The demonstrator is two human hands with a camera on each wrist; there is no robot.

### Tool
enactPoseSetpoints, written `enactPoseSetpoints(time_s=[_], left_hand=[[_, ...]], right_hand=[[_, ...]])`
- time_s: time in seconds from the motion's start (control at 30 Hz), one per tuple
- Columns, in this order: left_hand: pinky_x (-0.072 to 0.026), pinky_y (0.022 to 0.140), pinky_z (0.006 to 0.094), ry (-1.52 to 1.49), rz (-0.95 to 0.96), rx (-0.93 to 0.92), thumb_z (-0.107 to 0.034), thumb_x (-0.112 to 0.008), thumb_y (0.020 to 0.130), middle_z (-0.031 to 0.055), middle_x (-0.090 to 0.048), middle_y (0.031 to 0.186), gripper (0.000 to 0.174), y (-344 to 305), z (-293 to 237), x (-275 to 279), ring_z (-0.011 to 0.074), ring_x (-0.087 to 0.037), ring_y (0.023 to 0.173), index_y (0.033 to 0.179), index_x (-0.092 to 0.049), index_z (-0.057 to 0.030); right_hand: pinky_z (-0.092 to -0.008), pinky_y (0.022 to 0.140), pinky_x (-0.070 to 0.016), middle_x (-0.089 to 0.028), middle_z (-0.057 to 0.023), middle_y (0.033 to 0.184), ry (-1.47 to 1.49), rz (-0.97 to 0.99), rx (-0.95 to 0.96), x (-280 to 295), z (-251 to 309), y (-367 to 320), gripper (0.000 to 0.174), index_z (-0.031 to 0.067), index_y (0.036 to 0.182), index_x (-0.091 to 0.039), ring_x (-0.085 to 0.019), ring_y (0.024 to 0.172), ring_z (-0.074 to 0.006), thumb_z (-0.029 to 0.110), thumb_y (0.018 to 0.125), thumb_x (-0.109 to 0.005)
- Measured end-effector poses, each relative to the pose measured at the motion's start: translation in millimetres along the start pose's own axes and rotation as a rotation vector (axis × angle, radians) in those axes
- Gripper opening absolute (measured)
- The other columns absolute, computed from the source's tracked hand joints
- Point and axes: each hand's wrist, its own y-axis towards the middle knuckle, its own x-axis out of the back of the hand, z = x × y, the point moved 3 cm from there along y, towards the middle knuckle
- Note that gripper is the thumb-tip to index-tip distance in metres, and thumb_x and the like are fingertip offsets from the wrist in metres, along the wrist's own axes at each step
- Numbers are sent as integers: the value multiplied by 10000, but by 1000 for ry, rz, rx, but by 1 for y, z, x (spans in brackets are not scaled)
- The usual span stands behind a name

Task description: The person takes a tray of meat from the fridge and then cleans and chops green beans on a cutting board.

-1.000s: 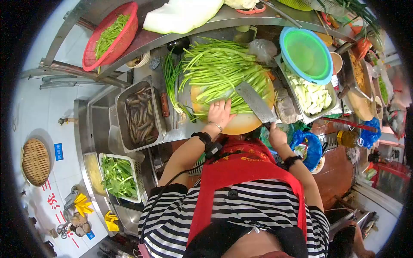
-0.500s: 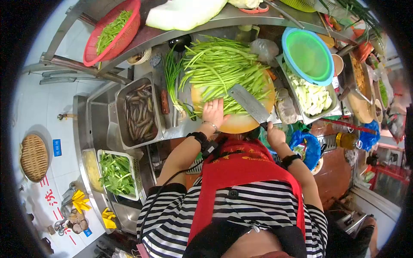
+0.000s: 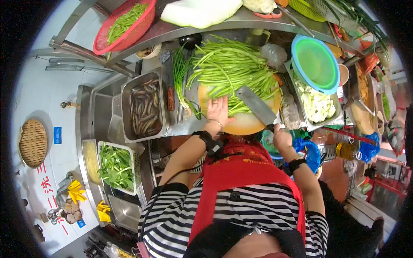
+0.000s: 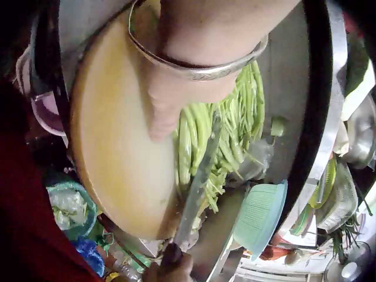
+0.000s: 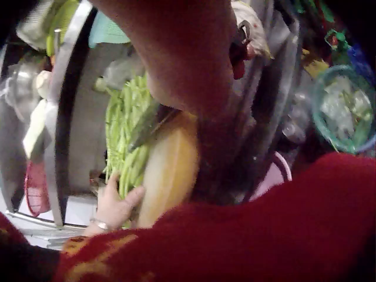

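Observation:
A big heap of long green vegetable stalks [image 3: 232, 64] lies over the round chopping board [image 3: 243, 125]. My left hand [image 3: 218, 110] rests on the stalks at the board's near left, fingers straight and thumb out to the side. In my right hand [image 3: 282, 138] I grip a cleaver [image 3: 257, 104] by its dark handle. Its blade slants across the stalks, right of the left hand. The left wrist view shows the blade [image 4: 202, 170] edge-on among the stalks. In the right wrist view, the left hand's spread thumb and fingers [image 5: 111, 187] show against the bundle.
Spring onions [image 3: 182, 81] lie left of the board, beside a steel pan of small fish [image 3: 145, 107]. To the right, a blue-rimmed basin [image 3: 316, 64] overlaps a tray of cut pale vegetable [image 3: 318, 105]. A steel shelf [image 3: 241, 26] runs along the back.
My left hand has slid a little left along the stalks. The cleaver has shifted slightly left relative to the board, still in my right hand. The whole head view has drifted.

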Motion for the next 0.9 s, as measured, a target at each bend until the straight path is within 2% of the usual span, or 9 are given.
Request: enactPoseSetpoints(time_s=[0.1, 0.27, 0.3, 0.37, 0.4, 0.6, 0.73, 0.83, 0.9], left_hand=[[-184, 1033, 488, 24, -75, -1, -677, -650, 586, 109, -428, 1242, 1025, -22, 29, -7, 255, -364, 1185, 1331, -331, -49], [-282, 1013, 427, -210, -154, 72, -516, -669, 693, 130, -419, 1239, 853, -35, 38, -22, 302, -382, 1163, 1312, -345, -26], [-288, 1001, 420, -211, -189, 77, -503, -691, 662, 121, -422, 1234, 860, -35, 35, -24, 292, -386, 1149, 1299, -364, -26], [-300, 976, 405, -212, -268, 81, -477, -733, 600, 104, -428, 1223, 876, -33, 33, -28, 272, -394, 1122, 1273, -401, -26], [-313, 964, 399, -155, -267, 50, -434, -763, 577, 100, -418, 1210, 864, -34, 32, -27, 276, -391, 1115, 1256, -417, -27], [-297, 989, 411, -191, -268, 43, -398, -774, 571, 109, -417, 1219, 838, -35, 33, -27, 283, -384, 1144, 1237, -436, -17], [-295, 991, 410, -184, -263, 83, -391, -762, 588, 104, -428, 1219, 822, -36, 31, -29, 281, -392, 1143, 1244, -431, -22], [-297, 997, 404, -170, -252, 83, -392, -745, 609, 106, -429, 1231, 787, -36, 27, -30, 282, -397, 1144, 1234, -432, -31], [-302, 995, 405, -162, -237, 67, -396, -745, 606, 109, -429, 1230, 797, -36, 31, -29, 286, -398, 1147, 1243, -426, -39]], right_hand=[[-409, 526, -518, -637, -173, 787, 32, -42, 13, 28, -15, -10, 356, 34, 1111, -414, -655, 676, -320, 120, 779, -508], [-451, 503, -475, -580, -207, 695, 457, -686, 146, 75, 18, -38, 364, 27, 1038, -469, -576, 553, -376, 109, 716, -618], [-448, 509, -488, -598, -199, 757, 431, -557, 47, 55, 26, -35, 372, 21, 1070, -443, -602, 596, -372, 120, 742, -588], [-445, 512, -501, -611, -183, 823, 60, -62, 89, -22, 29, -2, 362, 21, 1112, -409, -626, 625, -362, 132, 790, -529], [-438, 513, -511, -615, -171, 881, -29, 22, 140, -48, 26, 6, 341, 29, 1139, -383, -643, 642, -346, 133, 825, -466], [-453, 523, -491, -605, -170, 721, 114, -200, 196, 50, 9, -11, 243, 56, 980, -446, -619, 598, -354, 107, 759, -533], [-466, 519, -481, -595, -192, 713, 373, -527, 138, 44, 14, -27, 274, 56, 989, -456, -606, 592, -366, 90, 737, -560], [-441, 549, -508, -626, -196, 754, -61, -60, 77, -41, 7, 3, 264, 22, 1018, -457, -636, 636, -330, 101, 773, -516], [-433, 525, -506, -628, -160, 697, -7, -88, 90, -21, 5, 1, 272, 35, 1025, -441, -639, 613, -321, 102, 770, -504]])
